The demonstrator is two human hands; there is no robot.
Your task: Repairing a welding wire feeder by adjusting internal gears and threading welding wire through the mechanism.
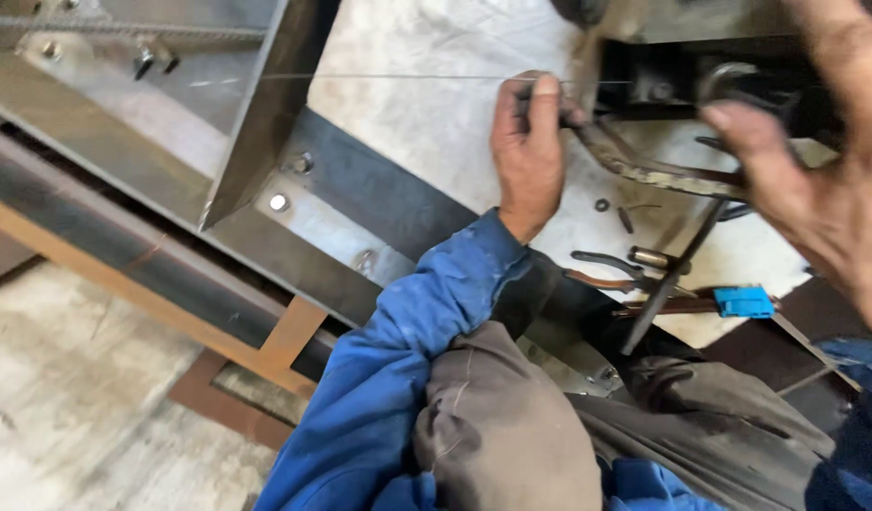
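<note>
- Steel wire (388,77), thin and bright, is pinched between the thumb and curled fingers of the left hand (528,151); it runs out taut and level to the left of that hand, which suggests it is being kept under tension rather than merely held.
- The left hand is closed tight around the wire's end, right against a worn, rusty metal lever (644,168) that slants away to its right; the grip sits there seemingly so the wire meets the machine part.
- The right hand (814,203) is held open and loose, fingers spread and blurred, close to the camera; nothing is seen to be gripped by it, and it hovers just over the lever's far end.
- Below the left hand, within easy reach, pliers (611,270) and a short metal cylinder (653,257) are laid on the pale metal plate (407,104), likely kept handy.
- A blue plastic block (743,302) lies under the right hand, at the plate's edge, on a dark bar.
- A grey steel frame (265,114) with bolts stands well left of the left hand.
</note>
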